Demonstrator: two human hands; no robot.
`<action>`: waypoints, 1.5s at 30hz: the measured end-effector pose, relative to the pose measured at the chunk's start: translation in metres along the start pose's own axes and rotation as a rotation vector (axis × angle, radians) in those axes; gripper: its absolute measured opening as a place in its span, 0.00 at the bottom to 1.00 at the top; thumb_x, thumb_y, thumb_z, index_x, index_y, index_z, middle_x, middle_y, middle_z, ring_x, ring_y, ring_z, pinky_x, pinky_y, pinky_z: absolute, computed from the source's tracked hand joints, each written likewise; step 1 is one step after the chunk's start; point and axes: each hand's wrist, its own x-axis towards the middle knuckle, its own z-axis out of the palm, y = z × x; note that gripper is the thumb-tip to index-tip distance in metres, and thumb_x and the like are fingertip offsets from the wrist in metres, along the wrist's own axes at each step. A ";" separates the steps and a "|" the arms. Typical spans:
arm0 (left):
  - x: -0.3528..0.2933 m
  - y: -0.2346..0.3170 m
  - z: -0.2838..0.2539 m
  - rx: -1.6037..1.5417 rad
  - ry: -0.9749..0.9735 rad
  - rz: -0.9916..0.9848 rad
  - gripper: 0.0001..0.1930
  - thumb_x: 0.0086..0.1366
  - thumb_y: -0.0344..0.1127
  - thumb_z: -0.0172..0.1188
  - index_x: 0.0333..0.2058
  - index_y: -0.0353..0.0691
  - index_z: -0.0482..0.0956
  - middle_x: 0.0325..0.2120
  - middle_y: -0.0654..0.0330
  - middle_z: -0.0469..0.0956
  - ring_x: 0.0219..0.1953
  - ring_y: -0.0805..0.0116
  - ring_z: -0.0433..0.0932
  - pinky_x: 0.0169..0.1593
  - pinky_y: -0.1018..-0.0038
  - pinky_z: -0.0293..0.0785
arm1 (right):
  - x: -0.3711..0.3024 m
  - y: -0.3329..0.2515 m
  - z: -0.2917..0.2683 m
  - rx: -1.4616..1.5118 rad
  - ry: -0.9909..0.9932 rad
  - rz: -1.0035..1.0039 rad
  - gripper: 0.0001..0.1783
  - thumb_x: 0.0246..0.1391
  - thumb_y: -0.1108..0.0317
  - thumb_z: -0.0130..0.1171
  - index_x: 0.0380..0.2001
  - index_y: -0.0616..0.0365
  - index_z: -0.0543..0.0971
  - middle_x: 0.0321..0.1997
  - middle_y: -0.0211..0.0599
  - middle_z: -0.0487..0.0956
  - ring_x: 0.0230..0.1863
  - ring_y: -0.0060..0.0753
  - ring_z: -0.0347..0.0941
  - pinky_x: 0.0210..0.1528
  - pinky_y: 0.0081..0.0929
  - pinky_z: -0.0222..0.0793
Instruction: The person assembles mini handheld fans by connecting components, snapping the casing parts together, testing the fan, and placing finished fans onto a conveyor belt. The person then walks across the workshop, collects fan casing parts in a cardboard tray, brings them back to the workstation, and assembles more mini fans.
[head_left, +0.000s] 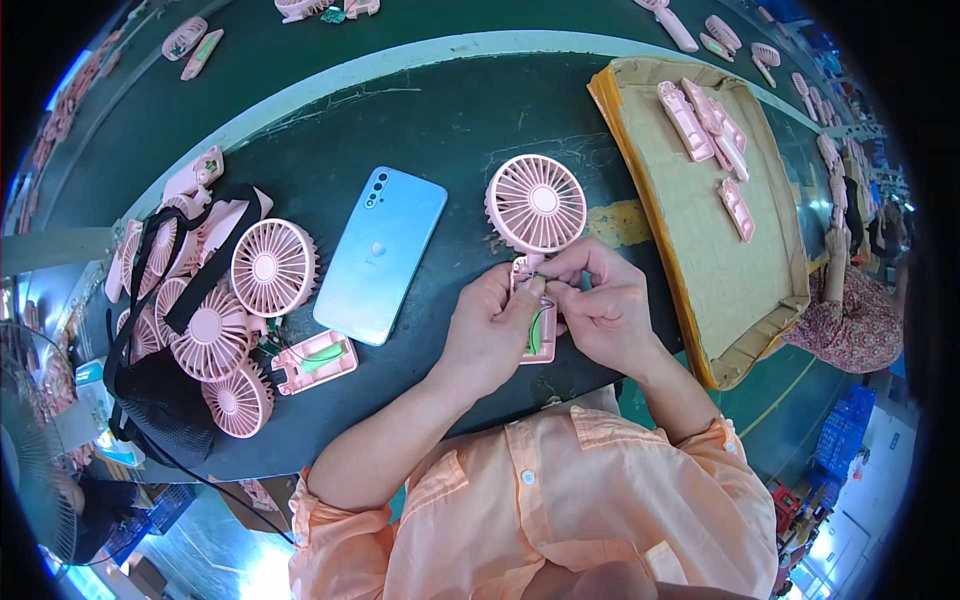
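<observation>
A pink handheld fan (pixel 537 204) lies on the dark green table in front of me, its round grille pointing away and its handle opened. Inside the handle half (pixel 543 345) a green part and thin wires show. My left hand (pixel 491 325) is closed on the handle, thumb pressed near the neck. Fingertips of my right hand (pixel 606 305) pinch together at the same spot, over the wires by the neck. What exactly sits between those fingertips is too small to make out.
A light blue phone (pixel 381 255) lies left of the fan. Further left are several pink fans (pixel 273 268), an opened handle (pixel 316 362) and black straps (pixel 150 290). At right stands a shallow cardboard tray (pixel 690 260) with pink handle shells (pixel 687 122). Beyond a pale rail, more fan parts (pixel 185 38) lie.
</observation>
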 end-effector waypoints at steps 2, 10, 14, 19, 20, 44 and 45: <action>0.003 -0.004 -0.001 -0.141 -0.009 -0.003 0.11 0.70 0.33 0.45 0.43 0.33 0.71 0.35 0.56 0.78 0.35 0.72 0.80 0.34 0.75 0.80 | 0.002 0.000 -0.001 -0.031 -0.043 -0.024 0.05 0.47 0.84 0.58 0.26 0.65 0.79 0.40 0.41 0.77 0.37 0.30 0.75 0.36 0.19 0.71; 0.002 0.006 -0.002 -0.300 -0.033 -0.084 0.14 0.70 0.35 0.45 0.46 0.30 0.70 0.40 0.51 0.77 0.41 0.65 0.79 0.39 0.69 0.81 | -0.004 0.011 -0.010 -0.327 0.042 -0.317 0.08 0.40 0.85 0.61 0.19 0.66 0.72 0.36 0.45 0.78 0.38 0.42 0.76 0.35 0.31 0.74; 0.001 0.008 -0.001 -0.233 -0.032 -0.098 0.12 0.70 0.35 0.45 0.43 0.31 0.71 0.34 0.54 0.77 0.34 0.69 0.79 0.35 0.73 0.81 | -0.003 0.009 -0.014 -0.473 0.006 -0.508 0.08 0.34 0.83 0.62 0.18 0.67 0.72 0.35 0.44 0.77 0.36 0.43 0.76 0.32 0.31 0.74; -0.002 0.009 -0.002 -0.164 -0.042 -0.107 0.11 0.70 0.34 0.45 0.40 0.32 0.72 0.31 0.57 0.77 0.27 0.74 0.78 0.33 0.76 0.80 | -0.003 0.000 -0.014 -0.537 -0.042 -0.517 0.06 0.31 0.81 0.61 0.19 0.68 0.75 0.32 0.42 0.76 0.34 0.41 0.74 0.30 0.32 0.72; -0.003 0.008 -0.001 -0.157 -0.031 -0.105 0.11 0.69 0.34 0.45 0.39 0.32 0.73 0.29 0.58 0.77 0.26 0.74 0.78 0.32 0.77 0.80 | -0.002 -0.003 -0.015 -0.537 -0.065 -0.554 0.06 0.32 0.81 0.61 0.20 0.68 0.75 0.31 0.43 0.76 0.32 0.40 0.74 0.29 0.31 0.72; -0.001 0.007 0.009 -0.295 0.107 -0.080 0.12 0.69 0.30 0.42 0.46 0.29 0.68 0.42 0.48 0.75 0.43 0.62 0.78 0.43 0.66 0.80 | 0.003 0.050 -0.165 -1.056 0.103 0.231 0.07 0.45 0.77 0.50 0.28 0.66 0.77 0.40 0.51 0.77 0.38 0.52 0.75 0.42 0.42 0.71; 0.000 0.006 0.007 -0.315 0.093 -0.055 0.13 0.69 0.31 0.43 0.47 0.28 0.68 0.43 0.47 0.75 0.44 0.60 0.78 0.44 0.65 0.79 | 0.002 0.058 -0.176 -1.074 0.090 0.381 0.08 0.47 0.76 0.50 0.29 0.64 0.78 0.39 0.52 0.76 0.39 0.54 0.74 0.43 0.42 0.70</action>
